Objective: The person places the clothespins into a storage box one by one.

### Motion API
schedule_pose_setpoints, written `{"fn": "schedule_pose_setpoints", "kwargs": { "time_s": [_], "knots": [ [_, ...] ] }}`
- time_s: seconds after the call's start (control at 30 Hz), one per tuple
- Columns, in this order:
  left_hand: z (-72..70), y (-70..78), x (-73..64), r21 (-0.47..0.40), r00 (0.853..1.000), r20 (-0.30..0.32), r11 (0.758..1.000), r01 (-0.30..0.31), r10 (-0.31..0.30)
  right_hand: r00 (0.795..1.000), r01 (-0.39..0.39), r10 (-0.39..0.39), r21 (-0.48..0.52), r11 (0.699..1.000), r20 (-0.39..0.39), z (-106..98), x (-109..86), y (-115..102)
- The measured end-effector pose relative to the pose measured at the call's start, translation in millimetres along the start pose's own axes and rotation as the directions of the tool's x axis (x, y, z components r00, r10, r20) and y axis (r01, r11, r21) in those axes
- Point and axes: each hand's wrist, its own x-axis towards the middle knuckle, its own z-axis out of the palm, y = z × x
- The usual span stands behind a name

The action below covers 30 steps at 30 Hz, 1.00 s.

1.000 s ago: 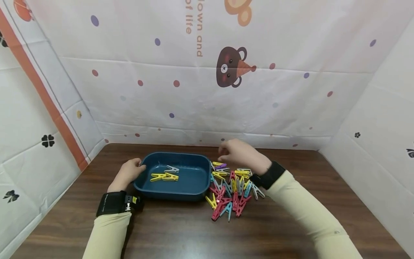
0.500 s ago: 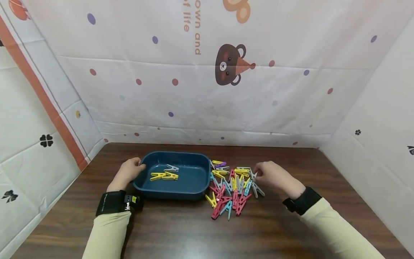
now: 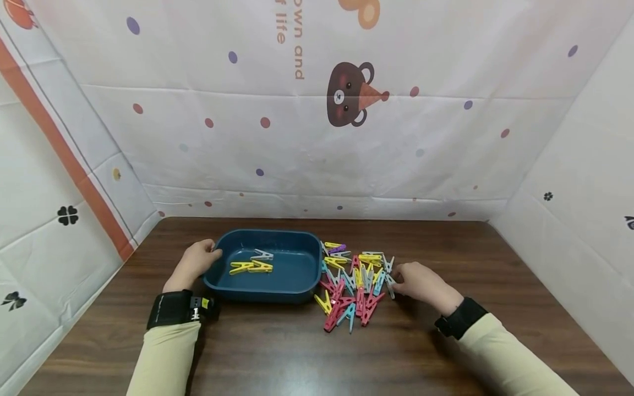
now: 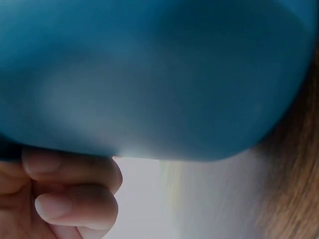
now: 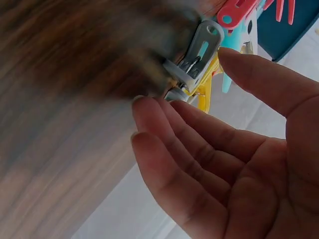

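Note:
At the left end of the dark blue plastic tub point(image 3: 277, 294), my left hand point(image 3: 194, 263) holds the rim. In the left wrist view, curled fingers point(image 4: 75, 169) lie against the tub's edge point(image 4: 149, 99). Two yellow clothespins point(image 3: 251, 267) and one grey clothespin point(image 3: 262, 255) lie inside the tub. Beside its right wall is a heap of clothespins point(image 3: 360, 300) in red, yellow, blue, grey and purple. My right hand point(image 3: 421, 283) is at the heap's right edge, by a grey clothespin point(image 5: 204, 50). Its thumb and fingers are apart around that clothespin, without a visible pinch.
The brown wooden table point(image 3: 277, 352) has a white patterned sheet point(image 3: 247, 137) behind it and along both sides. A purple clothespin point(image 3: 338, 249) lies near the tub's right back corner, among the heap's far pieces.
My right hand has moved right from above the back of the heap and come down to the grey clothespins at its right edge. My left hand stays on the tub.

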Motion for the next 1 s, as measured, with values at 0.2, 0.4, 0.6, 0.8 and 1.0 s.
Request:
{"fn": "schedule_pose_setpoints", "kwargs": {
  "time_s": [0.2, 0.4, 0.6, 0.8, 1.0],
  "knots": [
    [0.4, 2.3, 0.2, -0.012, 1.000, 0.007, 1.000, 0.012, -0.012, 1.000, 0.017, -0.018, -0.034, 0.999, -0.025, 2.6, 1.7, -1.9],
    [1.6, 4.9, 2.2, -0.015, 1.000, 0.014, 1.000, 0.017, -0.017, 0.999, 0.001, -0.003, -0.047, 0.999, -0.039, 6.0, 3.6, -2.2],
    [1.8, 4.6, 3.0, -0.015, 1.000, 0.015, 1.000, 0.014, -0.014, 1.000, -0.001, 0.000, -0.042, 0.999, -0.025, 2.7, 3.6, -2.7],
    [0.8, 3.8, 2.3, -0.022, 1.000, 0.008, 1.000, 0.006, -0.005, 0.999, 0.024, -0.025, -0.030, 0.999, -0.030, -13.4, 3.5, -4.7],
    [-0.8, 3.2, -1.0, -0.023, 1.000, 0.014, 0.999, 0.023, -0.023, 0.989, 0.113, -0.115, -0.021, 0.993, -0.092, -42.4, 11.8, -23.0]
  ]
}}
